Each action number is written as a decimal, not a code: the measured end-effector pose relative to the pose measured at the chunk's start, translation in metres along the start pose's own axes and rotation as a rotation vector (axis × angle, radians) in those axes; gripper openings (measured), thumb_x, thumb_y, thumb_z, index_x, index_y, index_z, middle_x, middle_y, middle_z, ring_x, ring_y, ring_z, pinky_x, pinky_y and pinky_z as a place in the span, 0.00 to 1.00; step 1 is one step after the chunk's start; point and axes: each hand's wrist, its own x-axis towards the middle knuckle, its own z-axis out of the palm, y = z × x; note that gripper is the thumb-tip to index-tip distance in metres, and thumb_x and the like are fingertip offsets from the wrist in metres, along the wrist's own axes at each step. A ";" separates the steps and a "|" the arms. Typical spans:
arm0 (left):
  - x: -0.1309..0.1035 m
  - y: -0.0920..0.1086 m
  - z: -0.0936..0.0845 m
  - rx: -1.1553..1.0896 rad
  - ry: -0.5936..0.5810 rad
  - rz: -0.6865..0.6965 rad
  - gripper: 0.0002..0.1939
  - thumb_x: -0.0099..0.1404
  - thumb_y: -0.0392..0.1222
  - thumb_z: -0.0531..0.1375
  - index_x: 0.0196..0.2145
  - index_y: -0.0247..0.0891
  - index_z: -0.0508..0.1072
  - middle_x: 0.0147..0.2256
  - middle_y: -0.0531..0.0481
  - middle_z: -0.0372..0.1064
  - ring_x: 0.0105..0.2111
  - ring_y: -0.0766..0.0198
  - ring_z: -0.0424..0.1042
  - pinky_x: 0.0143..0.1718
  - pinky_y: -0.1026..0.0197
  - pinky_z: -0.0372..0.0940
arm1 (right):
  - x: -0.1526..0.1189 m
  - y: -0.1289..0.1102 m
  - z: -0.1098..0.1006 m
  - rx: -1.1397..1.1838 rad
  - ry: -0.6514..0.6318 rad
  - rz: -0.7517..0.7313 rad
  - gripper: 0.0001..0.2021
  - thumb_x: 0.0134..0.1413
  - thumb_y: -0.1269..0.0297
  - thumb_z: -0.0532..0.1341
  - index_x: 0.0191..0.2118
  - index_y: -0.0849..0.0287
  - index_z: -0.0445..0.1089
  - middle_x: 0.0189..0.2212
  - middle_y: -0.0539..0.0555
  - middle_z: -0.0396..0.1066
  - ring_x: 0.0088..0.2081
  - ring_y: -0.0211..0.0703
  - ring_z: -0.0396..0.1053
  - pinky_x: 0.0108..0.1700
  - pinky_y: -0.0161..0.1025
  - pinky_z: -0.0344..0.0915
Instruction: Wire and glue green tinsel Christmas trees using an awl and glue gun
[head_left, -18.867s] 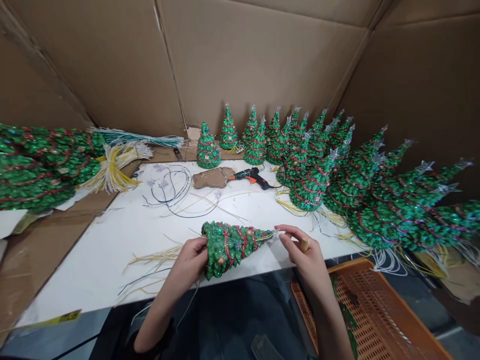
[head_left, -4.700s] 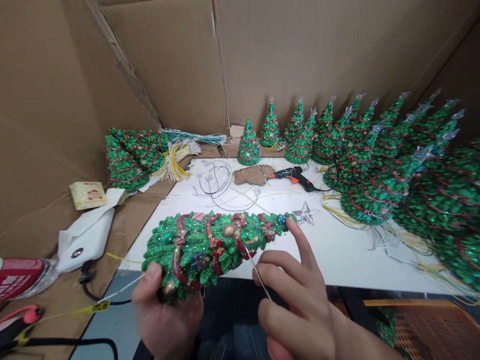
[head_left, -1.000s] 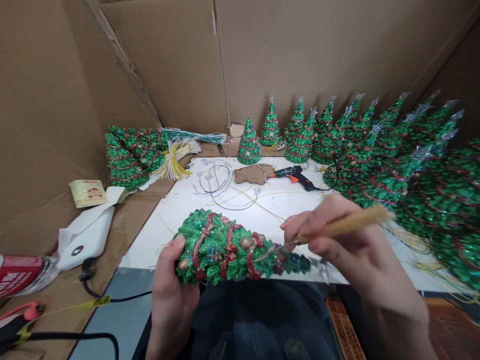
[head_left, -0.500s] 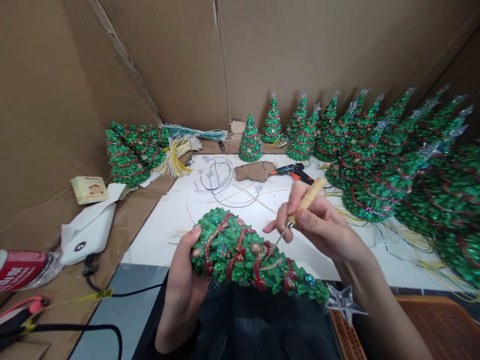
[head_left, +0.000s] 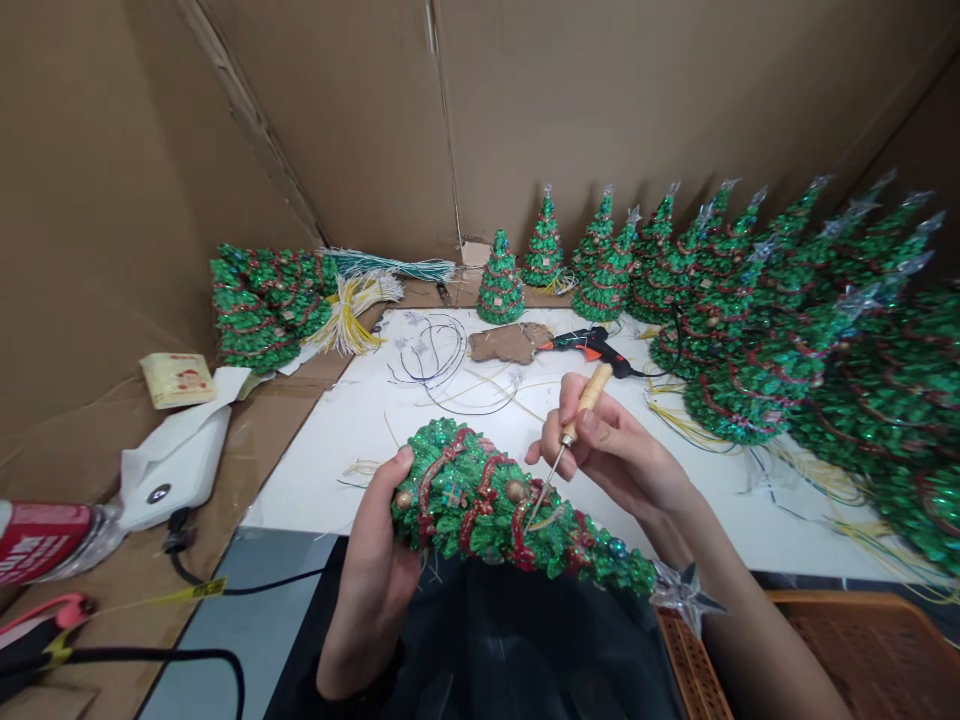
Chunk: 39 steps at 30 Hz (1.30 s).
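Note:
A glittery green model Christmas tree (head_left: 487,510) with red garlands and gold balls lies on its side in my left hand (head_left: 371,575), which grips it at the wide base. Its clear star (head_left: 686,592) points to the lower right. My right hand (head_left: 615,440) is closed round the wooden handle of an awl (head_left: 586,405). The awl's thin metal shaft slants down to the tree, its tip at a red garland near a pale strip on the surface. Some of my left fingers are hidden behind the tree.
Behind lie a black glue gun (head_left: 592,345), a piece of cardboard (head_left: 511,343) and loose wires (head_left: 435,365) on the white board. Many finished-looking trees (head_left: 750,350) stand at the right. Wire bundles (head_left: 356,310) lie at the back left, an orange basket (head_left: 862,640) at the lower right.
My right hand and the awl's handle have shifted left and slightly down, the awl now standing steeper. The tree has moved a little to the right at its base.

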 end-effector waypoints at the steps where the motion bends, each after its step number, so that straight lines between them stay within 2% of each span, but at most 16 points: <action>1: 0.001 0.000 0.000 -0.004 -0.012 -0.010 0.10 0.51 0.43 0.67 0.30 0.34 0.78 0.27 0.48 0.78 0.37 0.50 0.78 0.41 0.55 0.73 | 0.000 0.001 0.000 0.005 -0.004 0.031 0.12 0.54 0.56 0.65 0.30 0.55 0.62 0.21 0.45 0.68 0.23 0.34 0.64 0.41 0.42 0.69; 3: 0.002 0.000 0.000 -0.013 -0.030 -0.024 0.11 0.50 0.43 0.67 0.31 0.34 0.78 0.27 0.47 0.78 0.37 0.49 0.78 0.41 0.55 0.73 | 0.000 0.003 0.001 0.021 -0.004 0.079 0.13 0.54 0.55 0.65 0.30 0.55 0.62 0.20 0.44 0.67 0.23 0.35 0.63 0.38 0.39 0.68; 5: 0.002 0.000 -0.001 -0.014 -0.012 -0.019 0.11 0.50 0.43 0.67 0.31 0.35 0.78 0.28 0.47 0.78 0.38 0.49 0.78 0.40 0.55 0.73 | 0.000 0.002 0.000 0.040 0.035 0.057 0.12 0.54 0.56 0.65 0.30 0.55 0.62 0.19 0.44 0.66 0.22 0.34 0.62 0.38 0.39 0.68; 9: 0.003 0.002 -0.003 -0.016 0.032 -0.032 0.10 0.52 0.43 0.66 0.31 0.36 0.78 0.27 0.48 0.78 0.38 0.50 0.78 0.40 0.55 0.73 | -0.002 -0.008 -0.003 0.016 0.131 -0.061 0.11 0.55 0.58 0.64 0.30 0.54 0.62 0.19 0.43 0.65 0.22 0.33 0.60 0.45 0.43 0.69; 14: 0.003 0.003 -0.002 -0.006 0.025 -0.045 0.11 0.51 0.44 0.66 0.31 0.35 0.78 0.26 0.48 0.77 0.37 0.50 0.78 0.40 0.55 0.74 | -0.008 -0.017 0.004 -0.056 0.120 -0.113 0.10 0.56 0.57 0.63 0.31 0.54 0.62 0.21 0.44 0.66 0.23 0.35 0.62 0.48 0.49 0.69; 22: 0.003 0.002 0.000 0.006 0.066 -0.003 0.11 0.50 0.44 0.67 0.30 0.35 0.78 0.28 0.47 0.78 0.38 0.49 0.78 0.41 0.55 0.73 | -0.015 -0.018 0.006 -0.072 0.205 -0.216 0.08 0.60 0.58 0.61 0.33 0.53 0.63 0.21 0.44 0.64 0.24 0.34 0.62 0.41 0.40 0.71; 26: 0.003 0.003 -0.001 0.021 0.053 -0.002 0.13 0.51 0.46 0.67 0.32 0.35 0.79 0.30 0.47 0.79 0.40 0.49 0.78 0.43 0.55 0.73 | -0.022 -0.017 0.004 -0.259 0.110 -0.299 0.04 0.62 0.61 0.60 0.37 0.54 0.65 0.25 0.46 0.66 0.29 0.35 0.67 0.42 0.41 0.71; 29: 0.004 0.003 -0.003 0.039 0.045 -0.007 0.14 0.51 0.48 0.68 0.32 0.36 0.79 0.31 0.47 0.79 0.41 0.48 0.78 0.43 0.54 0.73 | -0.026 -0.018 0.005 -0.359 0.050 -0.306 0.02 0.63 0.63 0.59 0.39 0.54 0.66 0.29 0.47 0.66 0.31 0.34 0.68 0.38 0.37 0.71; 33: 0.005 0.001 -0.006 0.075 0.025 -0.019 0.14 0.50 0.48 0.68 0.32 0.37 0.80 0.32 0.46 0.80 0.41 0.47 0.77 0.42 0.54 0.73 | -0.026 -0.018 0.007 -0.372 0.045 -0.294 0.02 0.63 0.63 0.58 0.40 0.53 0.67 0.30 0.47 0.64 0.33 0.33 0.69 0.34 0.33 0.70; 39: 0.007 0.001 -0.008 0.099 -0.015 -0.024 0.14 0.52 0.50 0.67 0.33 0.38 0.80 0.32 0.47 0.79 0.41 0.47 0.77 0.42 0.53 0.73 | -0.023 -0.016 0.008 -0.307 0.028 -0.255 0.03 0.63 0.62 0.58 0.39 0.53 0.66 0.32 0.48 0.62 0.32 0.34 0.67 0.35 0.35 0.73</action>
